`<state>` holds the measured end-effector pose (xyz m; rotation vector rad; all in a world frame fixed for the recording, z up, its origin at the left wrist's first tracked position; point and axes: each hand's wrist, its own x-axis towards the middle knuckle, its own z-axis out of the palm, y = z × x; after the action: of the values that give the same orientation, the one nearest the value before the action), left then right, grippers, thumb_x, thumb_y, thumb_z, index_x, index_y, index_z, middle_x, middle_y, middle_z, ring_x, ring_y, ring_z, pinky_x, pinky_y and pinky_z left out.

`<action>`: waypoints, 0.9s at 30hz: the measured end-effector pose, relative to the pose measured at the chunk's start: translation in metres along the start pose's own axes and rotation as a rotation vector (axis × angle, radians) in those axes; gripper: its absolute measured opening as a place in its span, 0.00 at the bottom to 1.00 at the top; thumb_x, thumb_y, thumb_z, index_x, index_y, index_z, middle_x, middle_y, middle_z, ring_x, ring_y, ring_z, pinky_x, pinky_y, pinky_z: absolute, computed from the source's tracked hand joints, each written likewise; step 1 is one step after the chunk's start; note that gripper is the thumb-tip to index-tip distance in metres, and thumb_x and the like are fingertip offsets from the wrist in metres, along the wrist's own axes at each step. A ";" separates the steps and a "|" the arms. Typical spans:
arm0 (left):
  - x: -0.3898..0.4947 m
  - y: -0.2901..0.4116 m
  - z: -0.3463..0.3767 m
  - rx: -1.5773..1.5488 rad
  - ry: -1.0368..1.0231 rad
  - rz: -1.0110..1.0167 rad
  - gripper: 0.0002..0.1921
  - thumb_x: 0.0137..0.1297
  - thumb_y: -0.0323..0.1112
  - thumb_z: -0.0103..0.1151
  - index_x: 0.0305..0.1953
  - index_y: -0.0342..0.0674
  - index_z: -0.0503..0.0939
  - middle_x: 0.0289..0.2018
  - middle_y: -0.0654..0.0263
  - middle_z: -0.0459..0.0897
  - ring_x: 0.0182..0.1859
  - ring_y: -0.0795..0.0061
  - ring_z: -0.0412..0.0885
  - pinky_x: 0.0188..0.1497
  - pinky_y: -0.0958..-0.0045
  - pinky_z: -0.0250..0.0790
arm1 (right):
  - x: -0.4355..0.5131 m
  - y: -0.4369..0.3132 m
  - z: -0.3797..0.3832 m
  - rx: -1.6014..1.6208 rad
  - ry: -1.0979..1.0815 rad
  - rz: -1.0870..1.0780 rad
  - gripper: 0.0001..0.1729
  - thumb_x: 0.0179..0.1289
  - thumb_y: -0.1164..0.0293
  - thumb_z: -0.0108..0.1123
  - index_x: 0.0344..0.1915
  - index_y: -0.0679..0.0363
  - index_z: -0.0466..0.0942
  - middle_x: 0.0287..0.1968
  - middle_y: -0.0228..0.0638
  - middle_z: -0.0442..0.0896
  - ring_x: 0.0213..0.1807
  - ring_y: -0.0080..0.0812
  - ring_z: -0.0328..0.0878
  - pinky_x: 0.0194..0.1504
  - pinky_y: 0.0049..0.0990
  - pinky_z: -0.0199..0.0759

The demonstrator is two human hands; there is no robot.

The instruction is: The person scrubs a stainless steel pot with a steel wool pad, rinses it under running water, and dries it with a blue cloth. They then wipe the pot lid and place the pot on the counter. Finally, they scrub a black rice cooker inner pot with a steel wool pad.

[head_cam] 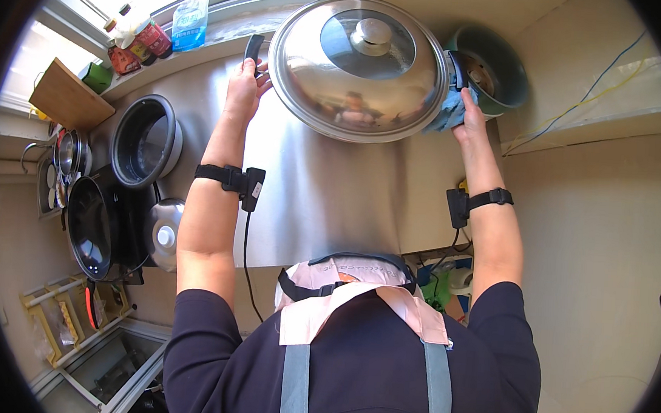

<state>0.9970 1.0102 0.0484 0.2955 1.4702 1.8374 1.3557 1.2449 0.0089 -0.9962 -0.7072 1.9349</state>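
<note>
A large lidded stainless steel pot is between my hands at the back of the steel counter. Its domed lid has a glass window and a round metal knob. My left hand grips the black handle on the left. At the opposite handle, my right hand holds on with a blue cloth under the palm and fingers. The lid hides most of the pot's body, so I cannot tell whether its base touches the counter.
A dark green pot stands right of the lidded pot. Left are a dark round pot, a black frying pan, a metal lid and a leaning wooden board. Bottles line the sill. Steel countertop lies before me.
</note>
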 end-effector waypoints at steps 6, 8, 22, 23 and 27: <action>-0.011 0.005 0.000 -0.004 0.031 0.003 0.14 0.71 0.39 0.34 0.46 0.35 0.65 0.38 0.60 0.69 0.41 0.66 0.74 0.46 0.63 0.70 | 0.016 0.006 0.006 -0.010 -0.031 0.034 0.16 0.61 0.67 0.57 0.47 0.60 0.71 0.45 0.32 0.77 0.46 0.31 0.74 0.51 0.33 0.67; -0.013 0.006 0.001 0.003 0.106 0.004 0.16 0.71 0.42 0.35 0.47 0.34 0.64 0.39 0.59 0.70 0.42 0.65 0.74 0.46 0.62 0.70 | 0.019 0.006 0.003 -0.008 -0.086 0.062 0.16 0.60 0.66 0.58 0.46 0.60 0.72 0.43 0.32 0.78 0.45 0.31 0.75 0.50 0.33 0.68; -0.143 -0.040 -0.095 -0.039 0.012 -0.243 0.26 0.69 0.46 0.38 0.56 0.27 0.59 0.50 0.46 0.71 0.52 0.58 0.74 0.52 0.63 0.68 | -0.146 0.080 -0.065 -0.330 -0.124 0.417 0.23 0.64 0.62 0.51 0.54 0.64 0.66 0.50 0.39 0.75 0.52 0.36 0.72 0.55 0.34 0.65; -0.156 -0.043 -0.105 -0.011 0.026 -0.266 0.25 0.69 0.46 0.38 0.55 0.27 0.60 0.50 0.46 0.71 0.52 0.58 0.74 0.52 0.63 0.68 | -0.155 0.086 -0.062 -0.392 -0.104 0.418 0.23 0.64 0.63 0.53 0.54 0.64 0.66 0.49 0.39 0.75 0.51 0.34 0.73 0.54 0.33 0.66; -0.207 -0.060 -0.147 0.095 0.053 -0.392 0.25 0.69 0.47 0.39 0.53 0.28 0.62 0.50 0.48 0.72 0.51 0.62 0.75 0.51 0.66 0.68 | -0.185 0.113 -0.042 -0.760 -0.302 0.350 0.24 0.61 0.67 0.56 0.55 0.65 0.65 0.48 0.37 0.75 0.48 0.30 0.73 0.51 0.28 0.66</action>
<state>1.0767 0.7655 0.0031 0.0008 1.5296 1.4740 1.4079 1.0339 -0.0294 -1.3498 -1.6089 2.1822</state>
